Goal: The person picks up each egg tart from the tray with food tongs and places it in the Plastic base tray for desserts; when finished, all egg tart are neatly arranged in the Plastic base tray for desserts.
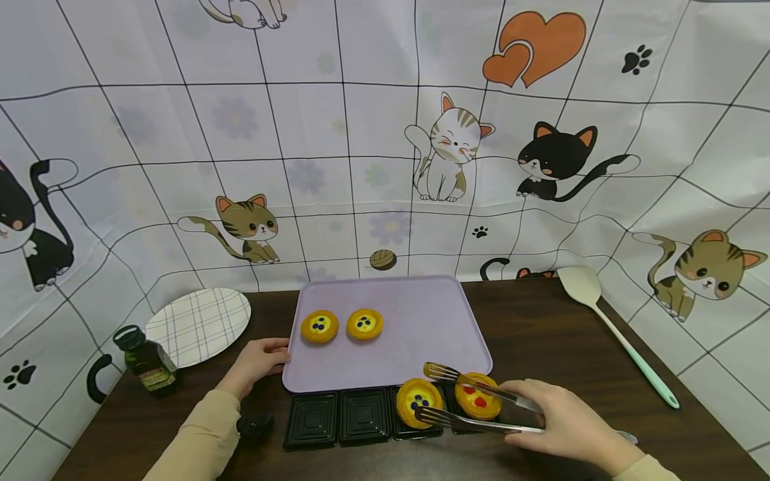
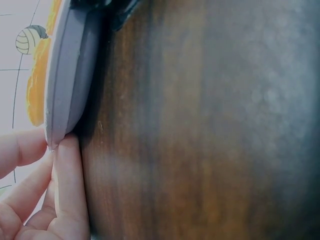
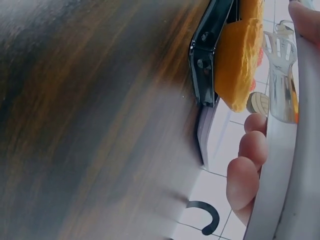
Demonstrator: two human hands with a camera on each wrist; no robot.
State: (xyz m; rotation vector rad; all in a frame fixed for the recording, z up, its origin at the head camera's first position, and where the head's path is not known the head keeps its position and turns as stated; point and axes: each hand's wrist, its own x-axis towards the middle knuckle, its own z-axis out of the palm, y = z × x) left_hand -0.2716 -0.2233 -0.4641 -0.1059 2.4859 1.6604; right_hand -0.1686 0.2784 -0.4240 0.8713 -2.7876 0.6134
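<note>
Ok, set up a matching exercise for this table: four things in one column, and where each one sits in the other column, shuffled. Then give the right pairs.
Things:
1. spatula
2. oil bottle
3. red-topped tart
4. checked plate

Places:
A. in a black mould at the table's front edge, between the tong tips
B. far right of the table, handle pointing toward the front
C. left of the purple tray, at the back
D. front left, just before the plate

Pairs: 1-B, 2-D, 3-A, 4-C
</note>
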